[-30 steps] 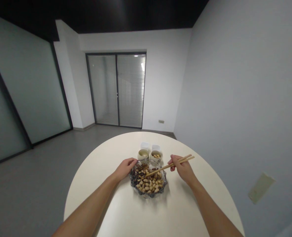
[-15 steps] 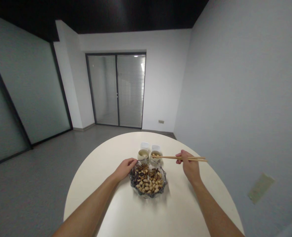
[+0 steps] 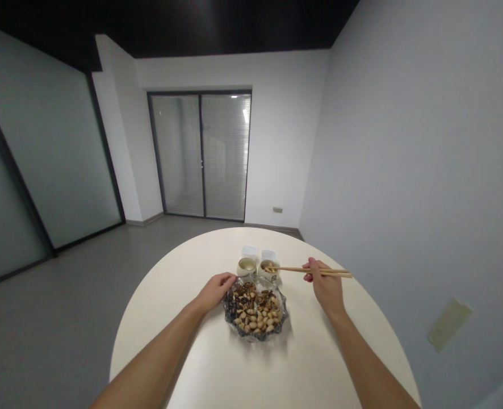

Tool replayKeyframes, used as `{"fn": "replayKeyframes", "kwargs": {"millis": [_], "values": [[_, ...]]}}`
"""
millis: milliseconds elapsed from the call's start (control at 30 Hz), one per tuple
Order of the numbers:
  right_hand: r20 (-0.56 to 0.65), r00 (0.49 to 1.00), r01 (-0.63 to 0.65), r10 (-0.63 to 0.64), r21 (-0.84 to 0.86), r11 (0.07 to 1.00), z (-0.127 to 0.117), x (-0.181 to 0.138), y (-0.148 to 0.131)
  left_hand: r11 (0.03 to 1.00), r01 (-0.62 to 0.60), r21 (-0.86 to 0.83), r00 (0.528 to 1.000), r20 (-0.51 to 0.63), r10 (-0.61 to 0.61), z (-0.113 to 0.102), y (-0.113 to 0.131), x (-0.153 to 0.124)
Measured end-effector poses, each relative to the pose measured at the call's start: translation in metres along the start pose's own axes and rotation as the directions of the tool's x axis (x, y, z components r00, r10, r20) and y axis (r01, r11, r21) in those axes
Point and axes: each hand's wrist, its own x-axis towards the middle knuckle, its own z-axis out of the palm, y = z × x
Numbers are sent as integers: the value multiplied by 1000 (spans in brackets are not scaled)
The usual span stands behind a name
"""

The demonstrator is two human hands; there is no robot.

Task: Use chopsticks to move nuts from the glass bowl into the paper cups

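Note:
My right hand is closed around a pair of wooden chopsticks, which point left. Their tips reach into the mouth of the right-hand small cup, a pale one with a dark character on its front and some light nuts inside. Close beside it stands a matching left-hand cup, partly hidden by the bowl. A scalloped glass bowl sits in front of both cups, filled with pistachios and darker seeds or nuts. My left hand grips the bowl's left rim.
Two small white dishes or lids lie behind the cups. All of this stands on a round cream table. A grey wall rises close on the right, and glass panels stand at the left.
The chopsticks have shifted slightly, their rear ends a little further left, and the tips' position in the right-hand cup differs. My left hand and the bowl have stayed in place.

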Motion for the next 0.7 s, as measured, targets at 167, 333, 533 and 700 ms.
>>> {"fn": "replayKeyframes", "kwargs": {"millis": [167,333,533,700], "values": [[24,1000,0,1,-20,1000,3,-3,-1,1000,5,0,1000,1,-5,0,0,1],[38,999,4,-3,-21,1000,4,-3,-1,1000,10,4,1000,-2,-10,0,3,0],[49,999,4,-3,-18,1000,4,-3,3,1000,2,-8,1000,4,-2,1,1,1],[42,999,7,-6,-19,1000,3,-2,3,1000,-3,-21,1000,5,3,1,-2,1]]}}
